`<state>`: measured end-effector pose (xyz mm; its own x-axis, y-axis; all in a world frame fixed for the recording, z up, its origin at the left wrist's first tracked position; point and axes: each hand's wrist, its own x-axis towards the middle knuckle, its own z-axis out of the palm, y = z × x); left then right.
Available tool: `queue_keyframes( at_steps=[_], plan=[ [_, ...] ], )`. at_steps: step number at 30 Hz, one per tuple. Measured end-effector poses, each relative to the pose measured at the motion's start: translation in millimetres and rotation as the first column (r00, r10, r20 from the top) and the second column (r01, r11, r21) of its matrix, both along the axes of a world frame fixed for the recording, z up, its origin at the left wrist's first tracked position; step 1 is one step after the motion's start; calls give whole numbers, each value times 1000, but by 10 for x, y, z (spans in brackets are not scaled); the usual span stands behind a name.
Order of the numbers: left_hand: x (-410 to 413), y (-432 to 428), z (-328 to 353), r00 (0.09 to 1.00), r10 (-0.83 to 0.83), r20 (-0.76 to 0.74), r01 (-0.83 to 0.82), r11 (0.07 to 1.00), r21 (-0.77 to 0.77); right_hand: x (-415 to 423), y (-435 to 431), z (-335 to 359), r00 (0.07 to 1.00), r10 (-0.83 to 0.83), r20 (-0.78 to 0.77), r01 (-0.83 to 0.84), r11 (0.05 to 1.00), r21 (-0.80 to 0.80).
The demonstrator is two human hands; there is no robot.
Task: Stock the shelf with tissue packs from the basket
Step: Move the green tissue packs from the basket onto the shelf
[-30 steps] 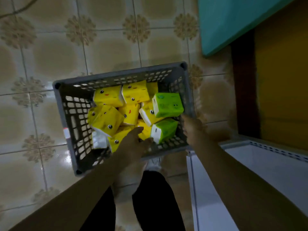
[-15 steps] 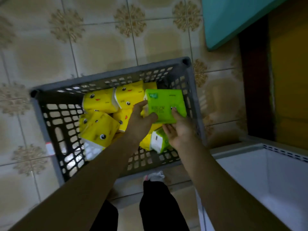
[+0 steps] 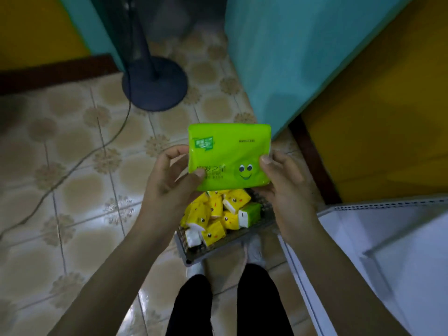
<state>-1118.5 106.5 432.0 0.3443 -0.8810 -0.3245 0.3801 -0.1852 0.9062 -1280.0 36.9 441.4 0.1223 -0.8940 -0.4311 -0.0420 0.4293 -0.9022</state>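
A green tissue pack (image 3: 230, 151) with a smiling face printed on it is held up in front of me, above the basket. My left hand (image 3: 169, 180) pinches its left edge with thumb and fingers. My right hand (image 3: 286, 185) grips its right edge, thumb on the front. Below, the grey basket (image 3: 218, 248) stands on the floor, mostly hidden by my hands. It holds several yellow tissue packs (image 3: 215, 214) and one more green pack (image 3: 249, 214). The white shelf (image 3: 378, 251) lies to my right.
A dark fan stand (image 3: 155, 86) with its cable (image 3: 92, 151) trailing over the tiled floor stands ahead on the left. A teal panel (image 3: 278, 57) and a yellow wall (image 3: 388, 117) rise ahead on the right. My legs (image 3: 228, 301) are below the basket.
Both hands took the green pack out of the basket and raised it. The camera has tilted up, so the basket now sits low in view and the fan stand has come into sight.
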Motion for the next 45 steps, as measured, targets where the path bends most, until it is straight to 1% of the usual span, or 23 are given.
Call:
queue_keyframes(
  at_steps=[2,5,7,9,11,12,15,17,20,23,24,26,27,28,30,31,33,35,36,39,41,43,45],
  plan=[
    [-70,59,422,999,-49,18,50,996,-73,-132,218,490,999,-12,-33,6,986,-165],
    [-329,116,948,982,-159,98,176,963,-203,-415,510,1092,997,-36,-61,9,921,-389],
    [-536,129,1233,944,-229,238,293,913,-285,-620,672,1406,997,-66,-35,40,865,-500],
    [-774,124,1490,870,-232,435,400,848,-348,-849,824,1655,991,-132,-10,99,790,-605],
    [-1065,89,1718,752,-130,646,479,781,-400,-1129,985,1865,968,-242,-67,124,691,-713],
    [-1234,74,1843,710,-65,701,499,749,-436,-1307,1068,1960,945,-308,-106,124,643,-756],
    [-1868,130,2228,681,13,733,567,624,-538,-1922,1378,2253,805,-556,-207,107,480,-871],
    [-2341,243,2434,692,0,722,615,524,-589,-2340,1635,2465,684,-700,-204,107,373,-922],
    [-3053,456,2696,714,-47,699,663,367,-653,-2995,2060,2722,501,-832,-239,50,304,-951],
    [-3720,663,2914,702,-15,712,694,237,-680,-3664,2477,2965,467,-853,-234,172,347,-922],
    [-3925,731,2972,701,-2,713,698,201,-687,-3827,2627,3024,415,-869,-269,121,346,-930],
    [-4298,874,3108,706,-46,706,704,155,-693,-4089,2909,3113,205,-932,-300,-26,302,-953],
    [-4470,931,3187,704,-45,709,707,133,-694,-4223,3006,3157,141,-947,-288,-43,285,-958],
    [-4643,968,3265,693,9,721,717,104,-690,-4359,3104,3174,115,-948,-297,-46,294,-955],
    [-4972,935,3395,625,248,741,754,57,-655,-4668,3133,3294,112,-942,-316,-10,317,-948],
    [-5117,880,3450,556,367,746,783,68,-618,-4830,3105,3357,120,-928,-352,34,358,-933],
    [-5361,739,3480,357,517,778,851,162,-499,-5103,3022,3416,134,-871,-473,78,485,-871],
    [-5534,614,3436,191,553,811,879,272,-392,-5301,2878,3418,119,-826,-551,44,559,-828],
    [-5589,566,3430,154,550,821,873,313,-373,-5369,2793,3429,109,-817,-566,30,572,-820],
    [-5702,487,3486,112,484,868,846,412,-338,-5483,2593,3446,45,-800,-599,25,600,-799],
    [-5744,456,3544,108,469,876,853,409,-325,-5518,2545,3435,52,-793,-607,53,609,-791],
    [-5694,435,3532,169,483,859,861,352,-367,-5508,2546,3415,64,-787,-613,98,616,-781],
    [-5481,428,3446,277,521,807,830,294,-475,-5421,2556,3359,4,-814,-580,109,577,-809]
  ],
)
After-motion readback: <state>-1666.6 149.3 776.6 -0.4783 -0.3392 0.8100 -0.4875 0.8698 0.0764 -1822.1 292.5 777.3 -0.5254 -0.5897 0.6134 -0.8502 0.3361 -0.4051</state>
